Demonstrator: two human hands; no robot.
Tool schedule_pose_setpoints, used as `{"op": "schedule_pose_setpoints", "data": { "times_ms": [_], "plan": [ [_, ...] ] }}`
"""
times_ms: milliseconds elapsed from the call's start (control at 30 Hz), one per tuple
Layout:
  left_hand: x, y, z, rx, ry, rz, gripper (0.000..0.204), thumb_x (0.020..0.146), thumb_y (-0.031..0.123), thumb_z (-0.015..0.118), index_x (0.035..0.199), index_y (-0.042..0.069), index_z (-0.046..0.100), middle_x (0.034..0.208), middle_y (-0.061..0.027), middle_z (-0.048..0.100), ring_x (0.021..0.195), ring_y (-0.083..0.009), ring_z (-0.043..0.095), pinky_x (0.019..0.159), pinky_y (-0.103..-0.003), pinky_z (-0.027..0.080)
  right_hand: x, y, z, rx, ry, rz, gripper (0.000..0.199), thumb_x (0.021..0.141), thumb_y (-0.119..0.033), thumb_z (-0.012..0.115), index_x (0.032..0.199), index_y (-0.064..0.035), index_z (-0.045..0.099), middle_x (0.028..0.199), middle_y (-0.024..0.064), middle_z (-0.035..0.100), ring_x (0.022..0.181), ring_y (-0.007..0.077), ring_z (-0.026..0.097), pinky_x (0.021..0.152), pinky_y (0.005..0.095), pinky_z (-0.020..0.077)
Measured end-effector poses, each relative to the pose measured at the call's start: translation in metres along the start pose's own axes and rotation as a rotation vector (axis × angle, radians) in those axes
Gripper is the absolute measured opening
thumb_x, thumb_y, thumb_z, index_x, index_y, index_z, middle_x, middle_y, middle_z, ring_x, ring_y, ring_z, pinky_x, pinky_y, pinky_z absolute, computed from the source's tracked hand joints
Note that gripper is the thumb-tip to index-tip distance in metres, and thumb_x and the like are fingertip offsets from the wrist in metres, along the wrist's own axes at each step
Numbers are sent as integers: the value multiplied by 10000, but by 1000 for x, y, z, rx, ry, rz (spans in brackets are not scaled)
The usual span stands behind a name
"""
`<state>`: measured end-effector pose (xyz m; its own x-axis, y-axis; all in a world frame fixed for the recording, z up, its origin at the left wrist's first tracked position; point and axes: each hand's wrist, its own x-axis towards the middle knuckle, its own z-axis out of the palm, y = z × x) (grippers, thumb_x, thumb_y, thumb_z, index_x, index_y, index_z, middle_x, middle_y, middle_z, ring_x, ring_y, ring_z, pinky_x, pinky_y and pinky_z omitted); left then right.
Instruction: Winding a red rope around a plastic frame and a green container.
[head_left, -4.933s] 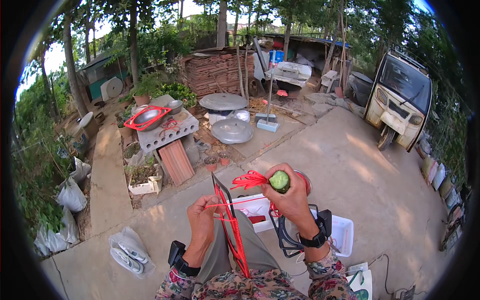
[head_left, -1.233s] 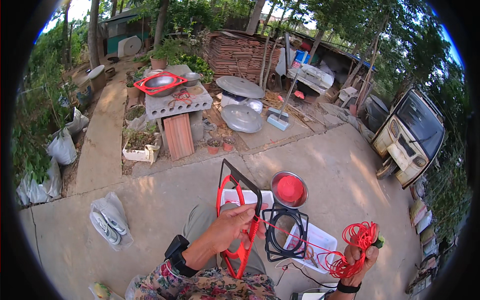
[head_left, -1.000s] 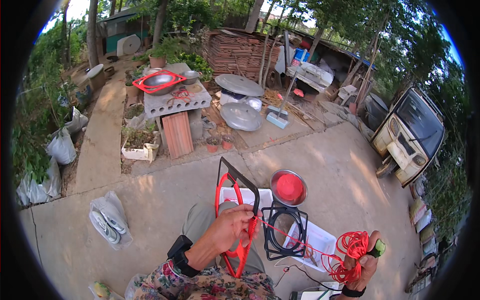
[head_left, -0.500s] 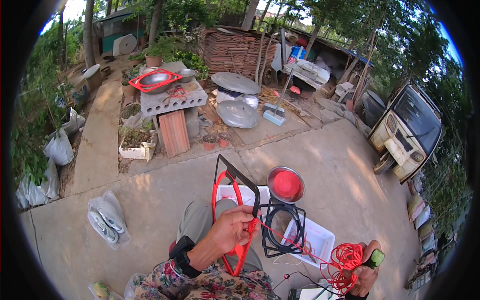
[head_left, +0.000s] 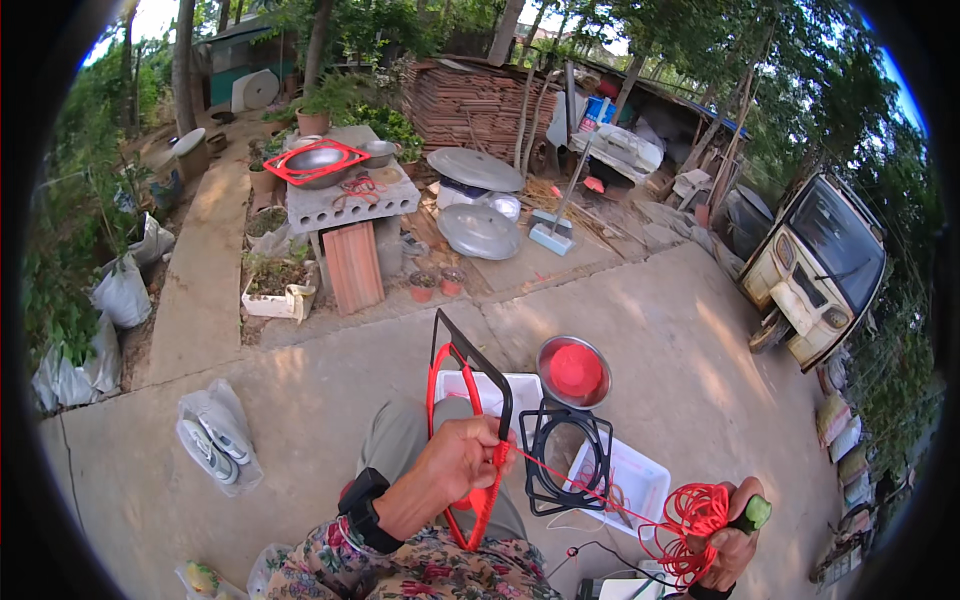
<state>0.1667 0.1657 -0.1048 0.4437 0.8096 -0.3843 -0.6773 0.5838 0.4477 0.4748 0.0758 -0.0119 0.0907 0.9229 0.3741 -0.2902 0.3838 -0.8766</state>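
My left hand (head_left: 462, 455) is closed at the side of a square plastic frame (head_left: 478, 360), where a red cord meets it. One stretch of the frame is bare black; other parts are covered in red cord wound closely around them. It tilts upright above my lap. From there a taut strand of cord runs right to a loose looped bundle of red cord (head_left: 695, 515). My right hand (head_left: 735, 555) is closed around the bundle, together with a dark cylindrical thing with a green end (head_left: 757, 512). Its palm side is partly hidden by the loops.
A bare black frame (head_left: 553, 487) rests against a white tray (head_left: 650, 480). Beyond is a metal bowl (head_left: 548, 352) with a red object inside. Bagged shoes (head_left: 215, 445) lie left. A red frame (head_left: 352, 155) sits on a concrete block (head_left: 370, 202). A small vehicle (head_left: 815, 270) stands right.
The view has shifted very slightly. My left fingers have moved a little at the frame's edge; the right hand keeps its hold on the cord bundle in nearly the same place.
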Motion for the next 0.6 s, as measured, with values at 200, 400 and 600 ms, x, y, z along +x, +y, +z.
{"op": "schedule_pose_setpoints", "data": {
  "times_ms": [200,400,600],
  "plan": [
    [-18,-3,11,82,17,266,163,826,42,510,969,-6,571,842,-118,621,701,-197,605,438,-226,403,14,21,17,143,2,15,452,637,-86,804,830,-79,394,672,98,520,413,168,488,319,269,378],
    [-42,-20,-19,526,256,916,206,900,125,570,1038,-23,610,944,-97,648,791,-125,603,560,-226,466,18,63,59,-74,-106,-2,336,675,7,769,848,-34,484,818,121,562,693,184,590,603,287,518],
    [-85,-41,-2,417,-33,544,229,910,178,621,1034,-14,631,914,-70,650,763,-121,599,636,-244,480,14,109,123,-440,-699,-216,299,712,-39,785,935,-18,586,876,101,619,777,223,625,675,314,490]
  ]
}}
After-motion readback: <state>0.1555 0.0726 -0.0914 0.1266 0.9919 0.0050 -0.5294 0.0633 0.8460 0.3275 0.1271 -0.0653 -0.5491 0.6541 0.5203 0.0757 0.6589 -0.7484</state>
